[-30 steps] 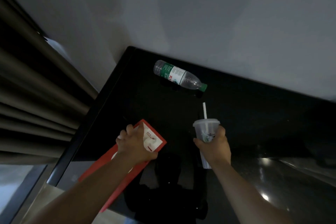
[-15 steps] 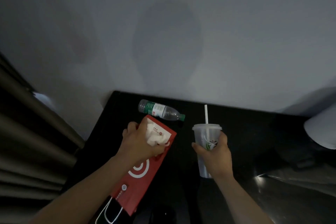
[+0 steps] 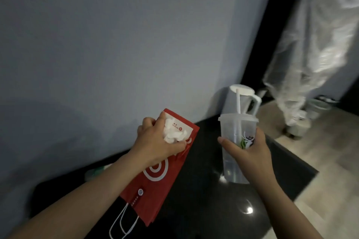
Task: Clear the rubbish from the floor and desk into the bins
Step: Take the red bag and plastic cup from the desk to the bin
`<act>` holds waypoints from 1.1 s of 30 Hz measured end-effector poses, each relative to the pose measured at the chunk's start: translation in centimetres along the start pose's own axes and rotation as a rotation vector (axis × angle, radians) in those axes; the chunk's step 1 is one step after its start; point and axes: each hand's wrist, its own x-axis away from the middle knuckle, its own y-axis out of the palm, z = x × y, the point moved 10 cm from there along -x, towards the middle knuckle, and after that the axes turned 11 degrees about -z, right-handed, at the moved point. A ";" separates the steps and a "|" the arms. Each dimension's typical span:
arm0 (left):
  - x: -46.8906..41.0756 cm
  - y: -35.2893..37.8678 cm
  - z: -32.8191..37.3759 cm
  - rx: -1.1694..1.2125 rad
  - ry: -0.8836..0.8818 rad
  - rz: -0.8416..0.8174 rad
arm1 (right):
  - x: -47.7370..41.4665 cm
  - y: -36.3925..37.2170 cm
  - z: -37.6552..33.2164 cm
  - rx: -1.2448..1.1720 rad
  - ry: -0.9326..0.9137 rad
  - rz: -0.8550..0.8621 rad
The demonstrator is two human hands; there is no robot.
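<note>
On my feed the left hand (image 3: 159,141), just left of the frame's centre, has its fingers curled over the top edge of a flat red paper carrier bag (image 3: 155,184) printed with white rings. Its thumb and fingers pinch a crumpled white tissue (image 3: 173,133) against the bag's face. The bag slants down toward the bottom edge over the glossy black desk (image 3: 281,172), with its white cord handles trailing below. The right hand (image 3: 250,151), right of centre, is wrapped round the middle of a tall clear plastic cup (image 3: 238,128). The cup is held upright, lid on, with a white straw (image 3: 238,103) standing out of the top. Behind the cup, a white plastic jug (image 3: 250,95) stands against the grey-blue wall (image 3: 116,44). In the upper right a clear plastic sheet (image 3: 320,35) hangs down toward the beige floor (image 3: 330,170). At its foot sits a small round container (image 3: 318,105) that may be a lined bin, though it is too blurred for me to be sure. By my reckoning the job is in its collecting stage. Three pieces of rubbish are in hand, both hands are full, and nothing has gone into a bin yet. What remains is the carry toward the right side, the drop, and then any further pass over desk and floor.
</note>
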 end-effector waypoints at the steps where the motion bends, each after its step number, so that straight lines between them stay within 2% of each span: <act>1: -0.5 0.5 2.5 0.001 0.054 -0.017 | 0.7 -2.4 -0.5 0.016 -0.008 0.050; 9: -1.3 6.4 22.9 0.075 0.441 -0.160 | 7.8 -20.8 -2.6 0.109 -0.023 0.430; 17: 1.1 14.2 39.7 0.048 0.667 -0.235 | 14.2 -36.9 -1.9 0.196 -0.041 0.669; 26: 2.3 23.5 53.1 0.034 0.786 -0.281 | 18.0 -50.6 1.3 0.221 -0.026 0.779; 33: -1.5 29.9 60.6 -0.005 0.821 -0.324 | 14.9 -58.0 5.7 0.235 0.022 0.824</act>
